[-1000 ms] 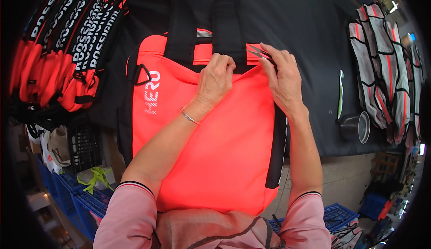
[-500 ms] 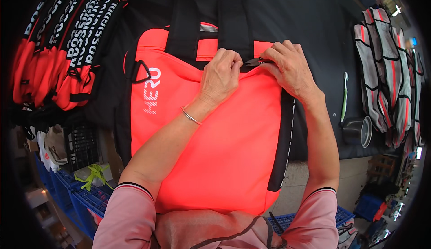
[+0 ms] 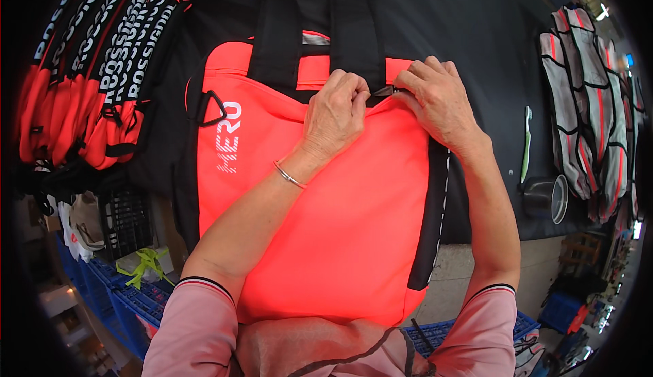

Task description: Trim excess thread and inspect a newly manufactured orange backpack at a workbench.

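A large coral-red bag (image 3: 333, 220) with black sides and black straps (image 3: 357, 30) lies flat in front of me. My left hand (image 3: 335, 115) is closed in a pinch at the bag's upper edge, by the dark strip below the straps. To its right, my right hand (image 3: 437, 105) is closed around small thread snips (image 3: 385, 91), of which only the metal blades show. Those blades point left toward my left fingertips, close to the bag's edge. What exactly my left fingers pinch is hidden; the bag's fabric bunches beneath them.
Red and black bags (image 3: 88, 84) are stacked at the left. On the black table cover (image 3: 469, 30), a green and white toothbrush (image 3: 526, 144) lies beside a metal cup (image 3: 544, 199) at right. Grey bags (image 3: 588, 111) stand beyond. Blue crates (image 3: 129, 302) sit below the table's edge.
The snips' blades, plainly visible before, are now mostly covered by my right fingers and sit lower against the bag's edge. My left hand has barely moved.
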Action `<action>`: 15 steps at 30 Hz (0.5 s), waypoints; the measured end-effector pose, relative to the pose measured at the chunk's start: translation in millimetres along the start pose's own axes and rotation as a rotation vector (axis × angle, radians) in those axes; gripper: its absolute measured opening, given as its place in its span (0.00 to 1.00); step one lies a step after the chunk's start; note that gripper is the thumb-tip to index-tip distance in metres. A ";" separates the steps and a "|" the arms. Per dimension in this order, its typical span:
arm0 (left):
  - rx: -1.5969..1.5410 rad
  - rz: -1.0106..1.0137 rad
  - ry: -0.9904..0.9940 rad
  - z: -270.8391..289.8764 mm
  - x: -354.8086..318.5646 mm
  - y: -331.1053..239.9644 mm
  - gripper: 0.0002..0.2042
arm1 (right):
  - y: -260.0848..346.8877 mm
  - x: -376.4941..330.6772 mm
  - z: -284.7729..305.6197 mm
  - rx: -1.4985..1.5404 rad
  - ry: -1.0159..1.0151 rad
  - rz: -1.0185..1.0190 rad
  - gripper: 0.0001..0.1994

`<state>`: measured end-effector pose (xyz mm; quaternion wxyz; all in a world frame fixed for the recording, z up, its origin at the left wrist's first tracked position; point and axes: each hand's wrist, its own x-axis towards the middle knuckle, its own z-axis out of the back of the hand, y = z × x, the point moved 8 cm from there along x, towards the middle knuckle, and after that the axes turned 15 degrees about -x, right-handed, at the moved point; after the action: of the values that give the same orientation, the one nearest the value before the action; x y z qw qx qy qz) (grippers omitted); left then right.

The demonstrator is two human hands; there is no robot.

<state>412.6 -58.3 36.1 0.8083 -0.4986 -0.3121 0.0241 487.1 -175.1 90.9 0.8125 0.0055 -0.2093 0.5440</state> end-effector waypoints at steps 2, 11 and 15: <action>0.001 -0.005 0.004 -0.2 -0.4 -1.6 0.04 | 0.5 -0.7 1.5 0.009 -0.001 -0.006 0.07; -0.119 -0.027 -0.005 5.6 -6.2 -10.3 0.06 | -3.7 -11.0 3.7 0.106 -0.003 -0.098 0.07; -0.102 -0.033 -0.038 8.1 -3.9 -8.9 0.05 | -5.4 -12.2 2.6 0.163 -0.035 -0.138 0.07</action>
<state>402.7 -57.7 44.0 0.7762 -0.5333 -0.3363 0.0045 487.2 -188.7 90.3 0.8411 0.0954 -0.1774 0.5020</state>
